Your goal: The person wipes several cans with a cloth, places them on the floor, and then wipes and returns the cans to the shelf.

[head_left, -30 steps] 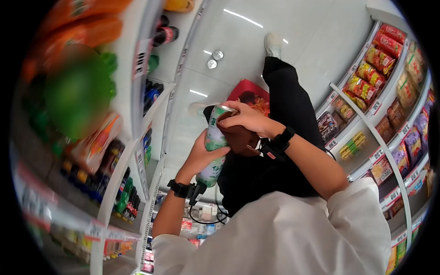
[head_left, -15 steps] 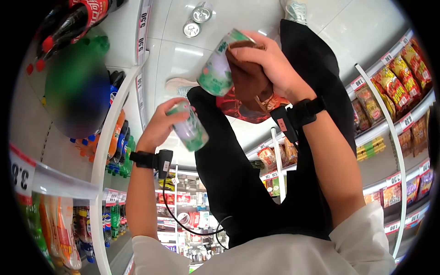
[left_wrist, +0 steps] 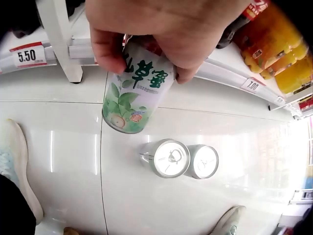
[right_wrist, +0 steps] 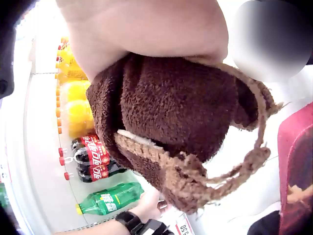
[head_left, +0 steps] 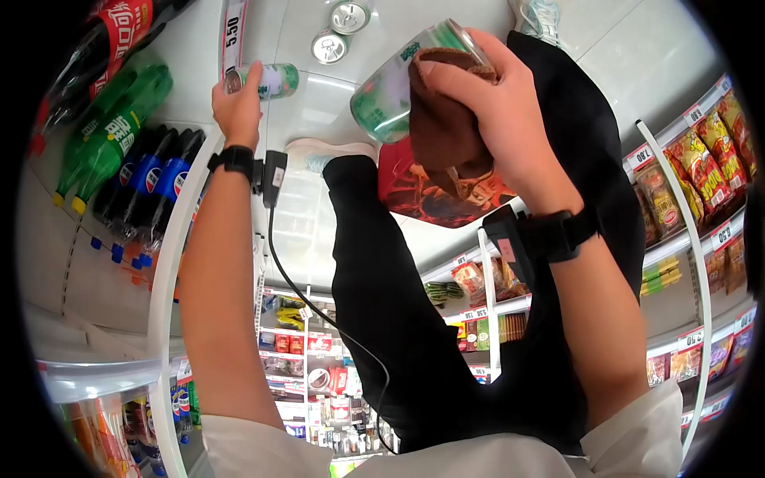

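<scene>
My left hand is stretched out toward the shelf, gripping a white-and-green drink can by one end. Seen in the left wrist view, that can hangs tilted over the floor, fingers and thumb round its top. Closer to the head camera, my right hand holds a brown cloth against another green-and-white can, also tilted. The cloth is fuzzy with a frayed tan edge and hides that can in the right wrist view. Two cans stand side by side on the tiles.
A red patterned container sits on the floor between the legs. Drink shelves with green bottles and cola line the left side. Snack shelves with red-yellow packets line the right. A cable hangs from the left wrist.
The hands have parted. My left hand has moved forward and left with its can, toward the standing cans. My right hand has lifted the other can and cloth closer to the camera.
</scene>
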Tool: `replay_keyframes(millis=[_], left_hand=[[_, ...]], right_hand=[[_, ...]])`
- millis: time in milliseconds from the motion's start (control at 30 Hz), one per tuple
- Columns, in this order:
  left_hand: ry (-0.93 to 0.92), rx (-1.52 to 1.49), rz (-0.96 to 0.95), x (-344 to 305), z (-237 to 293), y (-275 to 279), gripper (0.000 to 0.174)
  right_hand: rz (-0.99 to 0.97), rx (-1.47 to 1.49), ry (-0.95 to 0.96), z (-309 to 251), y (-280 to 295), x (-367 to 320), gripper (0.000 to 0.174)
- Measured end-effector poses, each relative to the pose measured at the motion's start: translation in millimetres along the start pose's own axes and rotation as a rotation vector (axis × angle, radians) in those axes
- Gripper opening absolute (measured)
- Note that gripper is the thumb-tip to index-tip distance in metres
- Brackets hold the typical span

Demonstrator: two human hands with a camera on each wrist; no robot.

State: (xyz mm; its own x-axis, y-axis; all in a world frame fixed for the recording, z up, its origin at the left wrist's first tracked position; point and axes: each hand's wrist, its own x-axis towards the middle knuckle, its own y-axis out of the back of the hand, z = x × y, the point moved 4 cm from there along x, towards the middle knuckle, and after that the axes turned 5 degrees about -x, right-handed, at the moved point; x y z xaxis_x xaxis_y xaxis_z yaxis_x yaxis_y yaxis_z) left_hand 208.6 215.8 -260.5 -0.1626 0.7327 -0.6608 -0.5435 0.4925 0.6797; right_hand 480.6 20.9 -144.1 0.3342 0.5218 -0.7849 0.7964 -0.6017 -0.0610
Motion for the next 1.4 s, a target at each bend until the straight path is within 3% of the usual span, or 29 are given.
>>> replay_keyframes(millis=[100,300,500,800,900,933,967,1033,1100,1167,1233,1300,1333,1367,1400], left_hand=[[-0.054,-0.018,0.091,22,2,-19,0.074],[-0.038,-0.218,-0.015,54,-12,-67,0.07],[-0.194,-0.009,0.137,57,-14,-92,0.068],[-0.17,0.041,0.187,49,-10,-100,0.072],[-0.1,-0.098,0.034,60,-17,-96,0.077],[-0.143,-0.075,0.105,62,-18,-92,0.08],[-0.342,0.051,0.276,43,2,-79,0.076],[-0.673,-0.039,0.275,35,17,-61,0.063],[-0.702,-0.241,-0.078,-13,51,-52,0.051],[-0.657,-0.429,-0.478,-70,77,-48,0.05],[-0.691,-0.409,-0.874,-108,98,-43,0.074],[-0.568,-0.374,-1.044,-130,102,-44,0.093],[-0.56,-0.432,-1.013,-130,97,-49,0.102],[-0.563,-0.432,-1.008,-131,98,-52,0.102],[-0.528,-0.555,-1.034,-132,99,-53,0.089]], right_hand=[[0.066,-0.068,0.052,-2,1,2,0.044],[0.103,-0.178,0.053,-3,0,1,0.051],[0.137,-0.294,0.12,-10,-4,-2,0.053],[0.123,-0.389,0.174,-16,-9,-1,0.056],[0.116,-0.434,0.17,-21,-11,-1,0.058],[0.115,-0.43,0.166,-22,-12,-1,0.058],[0.137,-0.428,0.146,-24,-12,-1,0.058],[0.162,-0.422,0.125,-26,-13,-1,0.058],[0.157,-0.401,0.096,-27,-13,1,0.055],[0.162,-0.399,0.109,-29,-12,4,0.054],[0.159,-0.393,0.112,-33,-11,7,0.052],[-0.021,-0.464,-0.071,-35,-13,13,0.035],[0.016,-0.293,0.003,-26,-17,14,0.052],[0.013,-0.293,0.006,-27,-17,15,0.052],[-0.043,-0.321,-0.037,-26,-18,16,0.046]])
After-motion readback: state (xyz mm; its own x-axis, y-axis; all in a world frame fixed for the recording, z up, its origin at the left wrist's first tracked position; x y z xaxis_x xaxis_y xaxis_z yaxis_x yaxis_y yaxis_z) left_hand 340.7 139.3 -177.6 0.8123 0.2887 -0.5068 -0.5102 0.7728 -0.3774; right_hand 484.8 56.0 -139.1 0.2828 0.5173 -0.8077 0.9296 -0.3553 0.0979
